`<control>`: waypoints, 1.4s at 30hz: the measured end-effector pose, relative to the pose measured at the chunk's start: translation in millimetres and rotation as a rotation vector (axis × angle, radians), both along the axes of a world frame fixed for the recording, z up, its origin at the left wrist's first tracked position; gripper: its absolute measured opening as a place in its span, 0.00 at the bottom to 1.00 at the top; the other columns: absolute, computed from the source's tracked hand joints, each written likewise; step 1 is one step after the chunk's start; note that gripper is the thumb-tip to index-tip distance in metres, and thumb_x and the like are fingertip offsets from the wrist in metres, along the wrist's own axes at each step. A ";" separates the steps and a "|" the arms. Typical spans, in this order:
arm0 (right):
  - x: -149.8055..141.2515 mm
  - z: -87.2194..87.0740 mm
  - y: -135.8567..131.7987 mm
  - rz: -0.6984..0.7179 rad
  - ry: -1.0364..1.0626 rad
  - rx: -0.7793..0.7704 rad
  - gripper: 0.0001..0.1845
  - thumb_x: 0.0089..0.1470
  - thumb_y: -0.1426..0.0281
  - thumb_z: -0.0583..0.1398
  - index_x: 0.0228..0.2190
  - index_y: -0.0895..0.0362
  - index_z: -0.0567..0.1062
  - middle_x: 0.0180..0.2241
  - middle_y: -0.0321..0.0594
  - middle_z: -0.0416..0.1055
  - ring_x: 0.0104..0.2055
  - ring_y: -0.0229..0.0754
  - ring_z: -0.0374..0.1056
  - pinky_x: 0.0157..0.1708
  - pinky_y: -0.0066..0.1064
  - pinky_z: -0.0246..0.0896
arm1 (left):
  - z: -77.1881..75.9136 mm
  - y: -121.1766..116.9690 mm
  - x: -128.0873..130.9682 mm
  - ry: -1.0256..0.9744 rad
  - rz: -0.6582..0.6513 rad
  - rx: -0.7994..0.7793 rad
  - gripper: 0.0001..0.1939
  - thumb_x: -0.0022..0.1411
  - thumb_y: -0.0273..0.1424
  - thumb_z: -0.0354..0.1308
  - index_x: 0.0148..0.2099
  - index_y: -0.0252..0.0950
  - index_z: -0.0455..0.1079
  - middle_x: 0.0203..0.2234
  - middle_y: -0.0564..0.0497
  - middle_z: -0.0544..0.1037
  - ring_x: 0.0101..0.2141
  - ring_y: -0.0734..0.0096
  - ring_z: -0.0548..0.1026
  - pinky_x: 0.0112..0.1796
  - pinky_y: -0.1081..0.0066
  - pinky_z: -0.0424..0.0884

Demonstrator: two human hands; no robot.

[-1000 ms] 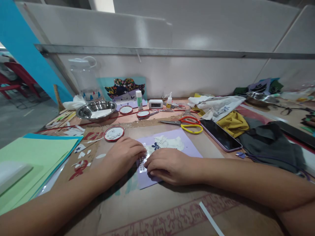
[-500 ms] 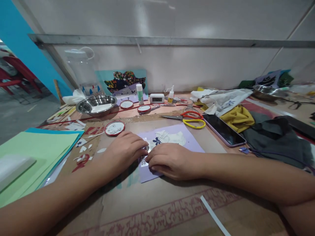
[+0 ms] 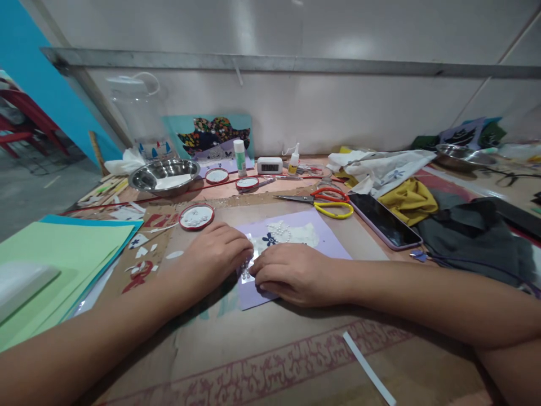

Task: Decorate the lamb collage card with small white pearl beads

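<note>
A lilac card lies on the work board, bearing a cream patch, a dark blue flower and a cluster of white pearl beads. On its left side is a small clear sheet with shiny round stick-on gems. My left hand is closed, thumb and fingertips pinching the sheet's left edge. My right hand rests on the card with fingers curled together at the sheet's right side; its fingertips hide what lies between them.
Behind the card lie scissors and a phone. Red-rimmed lids hold white beads, near a steel bowl. Green paper lies left; cloth pieces sit right. A white strip is in front.
My left fingertips have shifted slightly, showing more of the clear sheet between the hands. My right hand stays almost in place. The camera view has tilted a little.
</note>
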State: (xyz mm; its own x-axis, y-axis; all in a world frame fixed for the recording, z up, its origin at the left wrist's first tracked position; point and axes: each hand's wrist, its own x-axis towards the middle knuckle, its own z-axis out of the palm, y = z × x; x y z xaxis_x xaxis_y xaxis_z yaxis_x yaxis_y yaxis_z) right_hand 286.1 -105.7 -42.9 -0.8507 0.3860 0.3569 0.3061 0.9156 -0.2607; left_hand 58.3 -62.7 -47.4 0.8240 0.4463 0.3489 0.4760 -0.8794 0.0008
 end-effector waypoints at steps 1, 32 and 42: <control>0.0 0.0 0.0 0.002 0.005 0.001 0.12 0.65 0.72 0.52 0.37 0.59 0.75 0.40 0.47 0.78 0.44 0.42 0.72 0.45 0.35 0.67 | -1.1 1.1 0.4 -0.034 0.024 -0.018 0.14 0.72 0.33 0.49 0.40 0.35 0.74 0.35 0.49 0.81 0.36 0.64 0.75 0.41 0.62 0.65; 38.7 46.1 33.3 -0.458 -0.253 0.004 0.14 0.60 0.74 0.56 0.47 0.57 0.75 0.44 0.46 0.77 0.44 0.48 0.72 0.42 0.36 0.64 | 5.0 7.6 -1.1 -0.136 0.154 -0.116 0.13 0.69 0.38 0.53 0.39 0.40 0.77 0.34 0.50 0.80 0.37 0.64 0.74 0.43 0.60 0.62; 110.3 49.7 89.1 -0.891 -0.717 -0.017 0.21 0.56 0.72 0.57 0.52 0.57 0.72 0.46 0.52 0.75 0.41 0.52 0.73 0.34 0.34 0.59 | 1.1 11.7 -2.8 -0.221 0.186 -0.278 0.14 0.69 0.39 0.54 0.39 0.39 0.77 0.35 0.50 0.80 0.38 0.65 0.75 0.43 0.62 0.66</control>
